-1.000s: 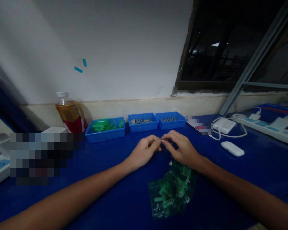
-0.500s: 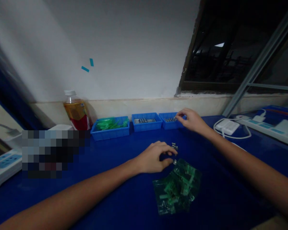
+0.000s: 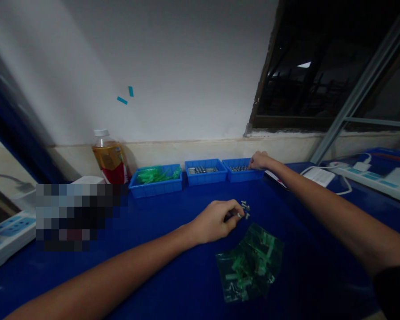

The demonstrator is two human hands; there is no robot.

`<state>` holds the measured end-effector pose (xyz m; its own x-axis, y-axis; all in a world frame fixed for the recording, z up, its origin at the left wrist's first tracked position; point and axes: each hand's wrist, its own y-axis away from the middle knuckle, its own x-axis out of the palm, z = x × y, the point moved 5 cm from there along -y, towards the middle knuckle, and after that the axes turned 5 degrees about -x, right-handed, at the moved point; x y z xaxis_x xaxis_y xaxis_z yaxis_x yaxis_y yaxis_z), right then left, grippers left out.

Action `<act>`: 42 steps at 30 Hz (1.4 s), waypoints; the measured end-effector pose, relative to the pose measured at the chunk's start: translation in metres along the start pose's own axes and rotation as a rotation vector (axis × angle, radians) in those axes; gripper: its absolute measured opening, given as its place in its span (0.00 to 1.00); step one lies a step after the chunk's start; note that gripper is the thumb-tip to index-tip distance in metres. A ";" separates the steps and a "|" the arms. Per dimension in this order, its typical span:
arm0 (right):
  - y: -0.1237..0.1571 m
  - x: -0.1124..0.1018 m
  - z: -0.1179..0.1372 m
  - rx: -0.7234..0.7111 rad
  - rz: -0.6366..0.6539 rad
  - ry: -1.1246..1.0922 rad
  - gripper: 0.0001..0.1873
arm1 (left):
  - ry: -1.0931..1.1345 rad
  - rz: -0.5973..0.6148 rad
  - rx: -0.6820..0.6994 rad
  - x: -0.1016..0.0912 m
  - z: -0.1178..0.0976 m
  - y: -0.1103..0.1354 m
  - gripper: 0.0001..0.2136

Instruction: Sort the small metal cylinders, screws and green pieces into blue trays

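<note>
My left hand (image 3: pixel 215 221) is held low over the table, thumb and fingertips pinched on a small silvery metal piece (image 3: pixel 239 216). Just beyond those fingertips lie several small screws (image 3: pixel 244 206) in a loose cluster. My right hand (image 3: pixel 259 161) reaches to the right-hand blue bin (image 3: pixel 245 177), its fingers curled together at the bin's right side. What they hold, if anything, is hidden. Small shiny metal parts (image 3: pixel 236 168) lie in that bin. Nearer to me, green-tinted clear bags (image 3: pixel 251 264) with pale pieces inside overlap on the table.
A middle blue bin (image 3: pixel 206 178) holds metal screws, and a left blue bin (image 3: pixel 156 190) holds green plastic bags. A drink bottle (image 3: pixel 110 161) stands by the wall. Power strips (image 3: pixel 11 231) flank the table; a white adapter (image 3: pixel 320 176) with its cable lies at right.
My left fingers have closed on the small metal piece, which lay by the thumb tip before. My right hand has shifted slightly right at the bin, its fingers curling in.
</note>
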<state>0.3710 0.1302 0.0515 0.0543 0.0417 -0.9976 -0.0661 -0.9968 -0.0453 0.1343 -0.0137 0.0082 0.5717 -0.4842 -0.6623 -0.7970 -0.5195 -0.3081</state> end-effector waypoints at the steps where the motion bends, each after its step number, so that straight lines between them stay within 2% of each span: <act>1: 0.000 -0.001 0.000 0.004 -0.001 -0.004 0.04 | 0.016 -0.014 -0.005 -0.002 0.000 0.000 0.08; 3: 0.004 -0.006 0.001 0.010 -0.027 -0.014 0.05 | 0.013 -0.056 0.010 -0.005 -0.001 -0.001 0.08; 5: 0.015 -0.013 0.004 0.017 -0.105 -0.020 0.07 | 0.008 -0.118 0.002 -0.009 0.002 -0.002 0.09; 7: 0.038 -0.017 0.012 0.019 -0.224 -0.022 0.12 | 0.078 -0.183 -0.065 -0.012 0.010 -0.003 0.10; 9: 0.071 -0.018 0.030 -0.040 -0.365 -0.065 0.15 | 0.229 -0.252 -0.152 -0.014 0.021 -0.004 0.11; 10: 0.091 -0.020 0.043 -0.146 -0.492 -0.167 0.14 | 0.313 -0.285 -0.188 -0.014 0.027 -0.005 0.12; 11: 0.111 -0.019 0.059 -0.297 -0.542 -0.277 0.12 | 0.387 -0.315 -0.215 -0.015 0.031 -0.005 0.13; 13: 0.145 -0.012 0.090 -0.576 -0.496 -0.394 0.09 | 0.490 -0.354 -0.244 -0.015 0.036 -0.006 0.13; 16: 0.170 -0.006 0.115 -0.743 -0.413 -0.440 0.08 | 0.572 -0.337 -0.246 -0.015 0.035 -0.006 0.13; 24: 0.163 -0.006 0.108 -0.752 -0.388 -0.526 0.05 | 0.616 -0.259 -0.240 -0.013 0.027 -0.006 0.19; 30: 0.166 -0.002 0.115 -0.710 -0.360 -0.555 0.02 | 0.605 -0.261 -0.259 -0.013 0.028 -0.005 0.16; 37: 0.159 0.004 0.113 -0.574 -0.370 -0.704 0.08 | 0.547 -0.282 -0.199 -0.014 0.027 -0.006 0.13; 42: 0.157 0.006 0.113 -0.539 -0.355 -0.735 0.11 | 0.488 -0.315 -0.234 -0.017 0.027 -0.006 0.09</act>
<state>0.2482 -0.0184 0.0326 -0.6636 0.1953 -0.7222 0.3087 -0.8078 -0.5021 0.1238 0.0166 0.0027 0.8396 -0.5196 -0.1582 -0.5432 -0.8035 -0.2437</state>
